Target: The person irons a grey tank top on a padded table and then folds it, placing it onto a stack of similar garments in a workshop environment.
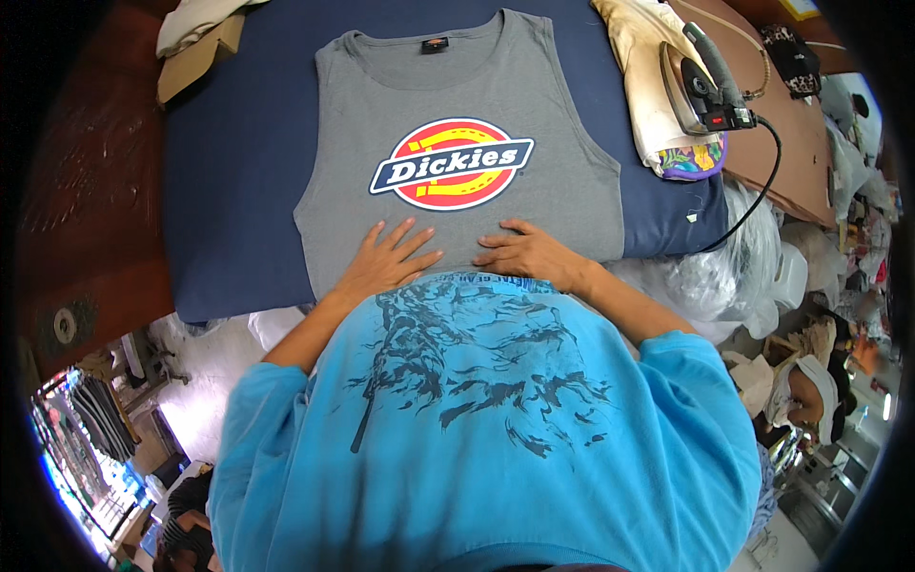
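Note:
A grey sleeveless shirt (457, 91) lies flat and face up in front of me, its neckline away from me and a red, yellow and navy print on its chest. My left hand (386, 262) rests on the cloth below the print, fingers spread. To the right of it, my right hand (524, 255) lies on the same shirt with its fingers stretched toward the left. Neither hand holds anything. The shirt's lower part is hidden behind my body.
The shirt lies on a padded navy ironing surface (233, 205). At the right, a steam iron (701, 91) with a black cord (774, 176) stands on a cream cloth pad (640, 57). Clear plastic bags (705, 286) bulge below the right edge. A cardboard piece (195, 67) sits at far left.

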A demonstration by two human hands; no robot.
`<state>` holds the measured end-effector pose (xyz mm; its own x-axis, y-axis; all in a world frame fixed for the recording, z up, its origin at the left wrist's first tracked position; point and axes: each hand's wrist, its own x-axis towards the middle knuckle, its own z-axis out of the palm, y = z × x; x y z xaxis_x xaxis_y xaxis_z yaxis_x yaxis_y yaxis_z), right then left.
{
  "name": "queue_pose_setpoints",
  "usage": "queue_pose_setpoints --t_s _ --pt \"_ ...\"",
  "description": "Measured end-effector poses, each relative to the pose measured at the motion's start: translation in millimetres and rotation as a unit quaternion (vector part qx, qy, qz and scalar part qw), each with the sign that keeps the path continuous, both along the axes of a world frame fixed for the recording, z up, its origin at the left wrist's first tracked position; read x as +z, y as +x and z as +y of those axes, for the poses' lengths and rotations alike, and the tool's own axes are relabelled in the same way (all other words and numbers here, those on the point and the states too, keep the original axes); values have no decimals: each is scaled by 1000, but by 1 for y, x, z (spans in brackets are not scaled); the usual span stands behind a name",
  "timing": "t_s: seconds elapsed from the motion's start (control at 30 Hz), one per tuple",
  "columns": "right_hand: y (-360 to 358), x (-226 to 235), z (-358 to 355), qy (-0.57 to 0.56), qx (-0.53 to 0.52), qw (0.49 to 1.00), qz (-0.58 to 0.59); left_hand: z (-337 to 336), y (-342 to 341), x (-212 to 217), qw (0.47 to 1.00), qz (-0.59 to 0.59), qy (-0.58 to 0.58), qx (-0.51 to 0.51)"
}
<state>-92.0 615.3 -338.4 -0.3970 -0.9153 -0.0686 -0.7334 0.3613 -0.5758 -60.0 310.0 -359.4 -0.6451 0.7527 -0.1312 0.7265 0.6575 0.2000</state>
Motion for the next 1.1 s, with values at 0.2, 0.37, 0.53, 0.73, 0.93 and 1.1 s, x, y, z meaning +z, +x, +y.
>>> queue_pose_setpoints --t_s 0.2,0.37,0.53,0.73,0.93,1.1 --pt "-13 -6 51 155 -398 883 193 -59 -86 20 982 20 -124 139" --pt "-44 20 80 108 -390 893 199 -10 -175 23 964 100 -94 227" --pt "-173 108 174 180 -552 624 522 125 -247 -4 982 94 86 -137" --pt "-236 118 253 268 -616 710 214 191 -376 -8 983 158 -42 -82" --pt "-262 115 279 124 -651 749 5 190 -399 -3 992 76 -16 -96" --pt "-258 124 235 150 -621 760 118 190 -410 -5 995 36 8 -96"
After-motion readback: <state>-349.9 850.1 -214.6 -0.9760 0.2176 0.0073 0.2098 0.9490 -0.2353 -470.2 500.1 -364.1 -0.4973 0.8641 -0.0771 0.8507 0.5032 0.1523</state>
